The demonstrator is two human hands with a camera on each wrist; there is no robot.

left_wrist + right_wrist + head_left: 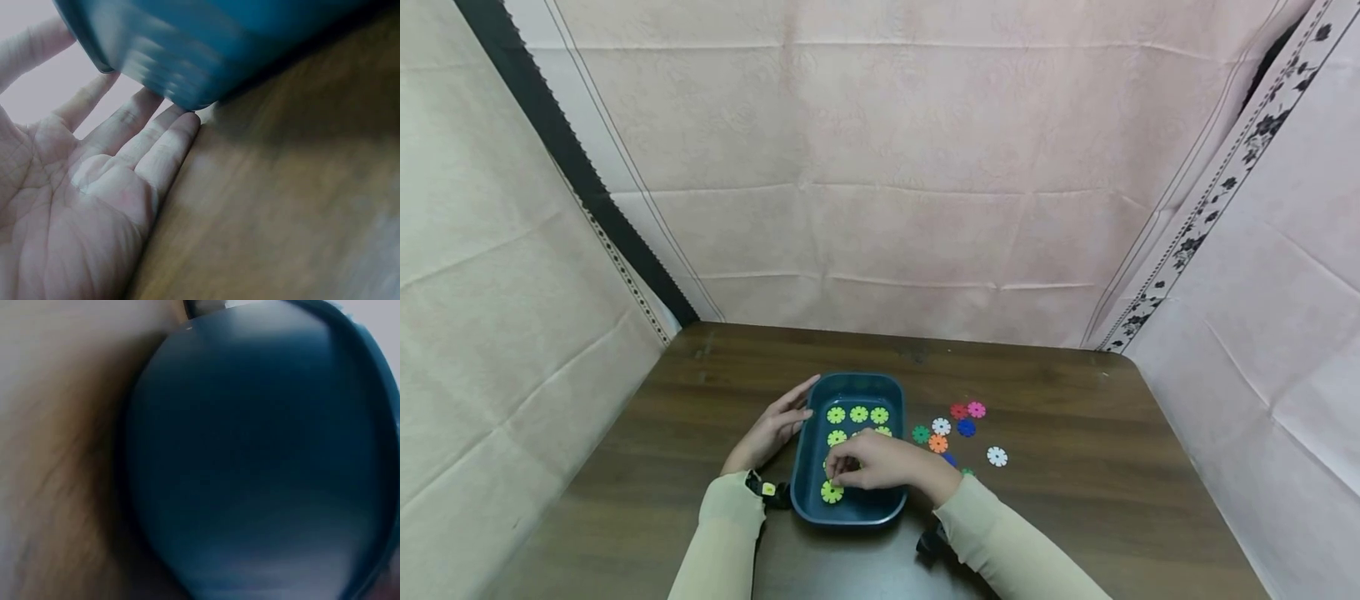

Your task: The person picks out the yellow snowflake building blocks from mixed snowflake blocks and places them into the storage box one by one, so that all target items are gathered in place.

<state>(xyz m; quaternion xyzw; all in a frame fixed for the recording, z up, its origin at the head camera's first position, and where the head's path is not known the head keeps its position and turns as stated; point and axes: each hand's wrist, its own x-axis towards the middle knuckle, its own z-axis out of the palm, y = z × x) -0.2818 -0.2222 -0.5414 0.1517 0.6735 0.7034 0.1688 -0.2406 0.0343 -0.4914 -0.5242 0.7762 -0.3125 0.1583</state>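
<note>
A dark blue rectangular tray (850, 518) lies on the table with several yellow flower-shaped discs (858, 414) laid out in rows inside. My left hand (772, 431) is at the tray's left side, thumb at the rim. In the left wrist view, its extended fingers (165, 147) touch the outer wall. My right hand (876, 462) reaches over the tray from the right and hides some discs. Its thumb and forefinger pinch the edge of a yellow flower-shaped disc (831, 492) near the front left corner. The tray's outer wall (250, 444) fills the right wrist view, the right fingers being out of sight.
Right of the tray lie several loose flower-shaped discs: red (958, 412), pink (976, 409), white (997, 456), orange (937, 443), green (921, 434) and blue (966, 427). The brown wooden table (1060, 500) is bordered by pale cloth (910, 167) at the back and sides.
</note>
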